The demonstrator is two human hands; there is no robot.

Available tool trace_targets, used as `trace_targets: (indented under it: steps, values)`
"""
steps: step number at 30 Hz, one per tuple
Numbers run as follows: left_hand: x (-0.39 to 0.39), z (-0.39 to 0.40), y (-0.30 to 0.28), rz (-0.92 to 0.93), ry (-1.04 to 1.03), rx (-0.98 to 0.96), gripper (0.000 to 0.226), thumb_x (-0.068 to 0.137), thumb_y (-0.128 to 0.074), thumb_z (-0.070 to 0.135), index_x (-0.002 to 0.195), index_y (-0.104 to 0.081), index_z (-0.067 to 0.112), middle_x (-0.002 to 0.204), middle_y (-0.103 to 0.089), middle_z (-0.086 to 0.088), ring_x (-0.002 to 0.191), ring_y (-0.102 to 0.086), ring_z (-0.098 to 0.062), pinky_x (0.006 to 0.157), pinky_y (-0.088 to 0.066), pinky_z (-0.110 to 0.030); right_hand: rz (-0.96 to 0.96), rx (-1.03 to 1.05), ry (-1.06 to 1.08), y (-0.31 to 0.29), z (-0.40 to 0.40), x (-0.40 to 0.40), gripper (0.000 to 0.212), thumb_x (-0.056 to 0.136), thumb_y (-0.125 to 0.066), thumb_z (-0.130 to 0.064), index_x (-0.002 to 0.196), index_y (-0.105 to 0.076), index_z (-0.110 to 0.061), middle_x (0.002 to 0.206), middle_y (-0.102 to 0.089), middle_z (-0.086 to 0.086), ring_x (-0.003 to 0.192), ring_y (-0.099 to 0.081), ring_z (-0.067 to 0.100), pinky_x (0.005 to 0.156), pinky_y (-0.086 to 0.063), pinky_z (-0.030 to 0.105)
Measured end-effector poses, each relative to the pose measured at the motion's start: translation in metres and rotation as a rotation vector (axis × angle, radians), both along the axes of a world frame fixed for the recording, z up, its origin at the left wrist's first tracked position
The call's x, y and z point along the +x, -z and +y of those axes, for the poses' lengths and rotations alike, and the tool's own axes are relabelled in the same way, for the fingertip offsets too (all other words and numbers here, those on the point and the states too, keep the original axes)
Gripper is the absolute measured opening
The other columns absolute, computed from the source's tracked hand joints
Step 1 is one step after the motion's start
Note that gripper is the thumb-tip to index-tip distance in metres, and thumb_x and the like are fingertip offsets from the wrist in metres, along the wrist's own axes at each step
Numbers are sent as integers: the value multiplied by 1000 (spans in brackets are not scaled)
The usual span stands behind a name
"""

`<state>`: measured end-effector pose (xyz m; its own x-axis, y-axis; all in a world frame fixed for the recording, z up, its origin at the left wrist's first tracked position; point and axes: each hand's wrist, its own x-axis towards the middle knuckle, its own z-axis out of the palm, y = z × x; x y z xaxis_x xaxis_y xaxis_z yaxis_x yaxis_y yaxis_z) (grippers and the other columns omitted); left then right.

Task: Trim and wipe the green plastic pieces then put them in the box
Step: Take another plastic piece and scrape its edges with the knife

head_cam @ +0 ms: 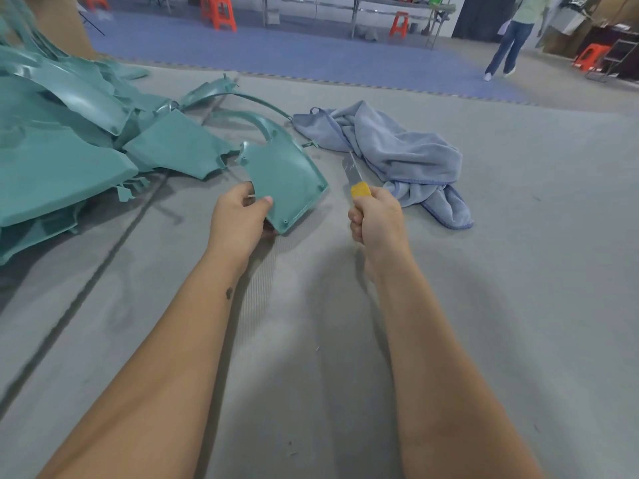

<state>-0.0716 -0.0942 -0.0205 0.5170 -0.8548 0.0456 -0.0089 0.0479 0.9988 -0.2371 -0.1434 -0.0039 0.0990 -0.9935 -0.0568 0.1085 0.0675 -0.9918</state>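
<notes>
While the left hand (238, 216) pinches a green plastic piece (283, 178), right-hand fingers (356, 223) clench a yellow-handled knife (358, 183).

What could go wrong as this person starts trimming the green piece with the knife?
1. The left hand grips the green piece at its near corner, close to the knife in the right hand; a slip might cut the thumb.
2. The blade tip lies near the cloth and could snag it.
3. The pile crowds the piece and may shift.
</notes>
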Motion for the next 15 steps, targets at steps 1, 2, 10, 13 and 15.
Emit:
trace_targets:
  steps: [1, 2, 10, 13, 15]
  values:
    - [-1, 0, -1, 43, 3, -19, 25, 96, -50, 3, 101, -62, 24, 93, -71, 0, 72, -71, -15, 57, -57, -27, -23, 16, -24, 0, 0, 1, 16, 98, -44, -17, 85, -54, -18, 47, -37, -10, 40, -28, 5, 40, -24, 16]
    - [-2, 1, -2, 80, 5, -31, 26, 97, -50, 3, 101, -62, 25, 91, -71, 1, 71, -71, -15, 55, -56, -25, -47, 45, -49, 1, -1, 2, 24, 102, -40, -25, 87, -58, -17, 47, -37, -10, 42, -28, 6, 42, -24, 17]
    - [-3, 1, -5, 170, -7, -77, 27, 97, -50, 3, 97, -64, 26, 97, -71, -2, 83, -71, -23, 56, -57, -28, 37, -44, 18, 7, 0, 3, 19, 101, -47, -26, 85, -56, -21, 64, -47, -8, 52, -40, 7, 50, -37, 20]
    - [-3, 0, -5, 198, -22, -91, 24, 97, -51, 4, 101, -64, 25, 99, -72, -1, 85, -72, -19, 59, -57, -27, 86, -130, -9, 7, 2, 2, 13, 101, -47, -22, 88, -50, -22, 68, -67, -5, 54, -53, 8, 51, -42, 20]
    - [-4, 0, -5, 206, -23, -103, 25, 97, -52, 4, 98, -64, 26, 95, -73, 3, 82, -73, -17, 58, -57, -27, 74, -142, -44, 7, 4, 4, 13, 101, -46, -21, 89, -49, -21, 61, -66, -5, 47, -50, 9, 48, -41, 19]
